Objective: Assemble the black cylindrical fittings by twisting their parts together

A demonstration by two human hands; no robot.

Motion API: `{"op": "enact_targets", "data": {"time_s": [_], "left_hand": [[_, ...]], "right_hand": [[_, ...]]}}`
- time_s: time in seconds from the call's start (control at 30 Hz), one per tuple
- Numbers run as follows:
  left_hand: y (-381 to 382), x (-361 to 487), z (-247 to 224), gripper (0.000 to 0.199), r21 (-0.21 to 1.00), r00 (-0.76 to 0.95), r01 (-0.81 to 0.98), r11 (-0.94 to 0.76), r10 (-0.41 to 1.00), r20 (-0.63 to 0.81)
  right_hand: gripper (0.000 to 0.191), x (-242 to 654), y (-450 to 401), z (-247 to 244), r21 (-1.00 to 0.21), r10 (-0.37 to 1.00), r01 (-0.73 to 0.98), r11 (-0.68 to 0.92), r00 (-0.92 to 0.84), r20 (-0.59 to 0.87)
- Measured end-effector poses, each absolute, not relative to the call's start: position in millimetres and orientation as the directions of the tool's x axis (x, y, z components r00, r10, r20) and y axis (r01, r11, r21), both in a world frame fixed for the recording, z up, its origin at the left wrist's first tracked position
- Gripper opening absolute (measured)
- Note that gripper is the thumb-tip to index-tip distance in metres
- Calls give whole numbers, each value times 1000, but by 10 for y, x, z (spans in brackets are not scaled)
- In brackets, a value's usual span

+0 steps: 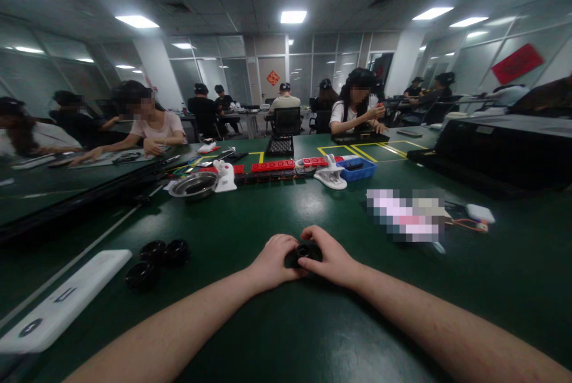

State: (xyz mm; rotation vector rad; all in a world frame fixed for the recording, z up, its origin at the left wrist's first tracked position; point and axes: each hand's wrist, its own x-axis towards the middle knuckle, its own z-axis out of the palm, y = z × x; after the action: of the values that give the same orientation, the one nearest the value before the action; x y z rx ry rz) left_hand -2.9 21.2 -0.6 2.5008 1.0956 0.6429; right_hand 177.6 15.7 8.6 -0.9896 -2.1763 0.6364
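Both my hands meet over the middle of the green table, gripping a small black round part (304, 251) with a raised ring and a hole on top. My left hand (274, 261) wraps its left side, the fingers curled around it. From the right, my right hand (334, 257) pinches it, with the thumb in front and the fingers behind. Parts of it are hidden by my fingers, and its exact kind cannot be made out. Several glossy black round parts, among them one (152, 251) by my left forearm, lie grouped on the table.
A white panel (67, 302) lies at the left. Farther back are a metal bowl (194, 185), white clamps, including one (330, 173), red strips (272, 165) and a blue tray (358, 170). A large black case (504, 150) stands right. Several people sit around the tables.
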Motion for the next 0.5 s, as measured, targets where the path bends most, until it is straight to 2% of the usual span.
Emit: {"op": "enact_targets", "data": {"time_s": [0.07, 0.17, 0.3, 0.5], "left_hand": [[212, -25, -2, 35, 464, 604, 600, -651, 750, 272], [213, -26, -5, 40, 461, 607, 601, -652, 749, 267], [220, -35, -27, 43, 460, 594, 613, -642, 759, 267], [219, -29, -19, 35, 455, 608, 602, -656, 746, 272]], "right_hand": [[31, 1772, 165, 91, -632, 794, 497, 594, -491, 360], [21, 1773, 169, 123, -628, 728, 418, 657, -570, 382], [38, 1779, 164, 127, -658, 655, 294, 693, -637, 405], [35, 1775, 178, 49, -663, 812, 488, 568, -464, 353]]}}
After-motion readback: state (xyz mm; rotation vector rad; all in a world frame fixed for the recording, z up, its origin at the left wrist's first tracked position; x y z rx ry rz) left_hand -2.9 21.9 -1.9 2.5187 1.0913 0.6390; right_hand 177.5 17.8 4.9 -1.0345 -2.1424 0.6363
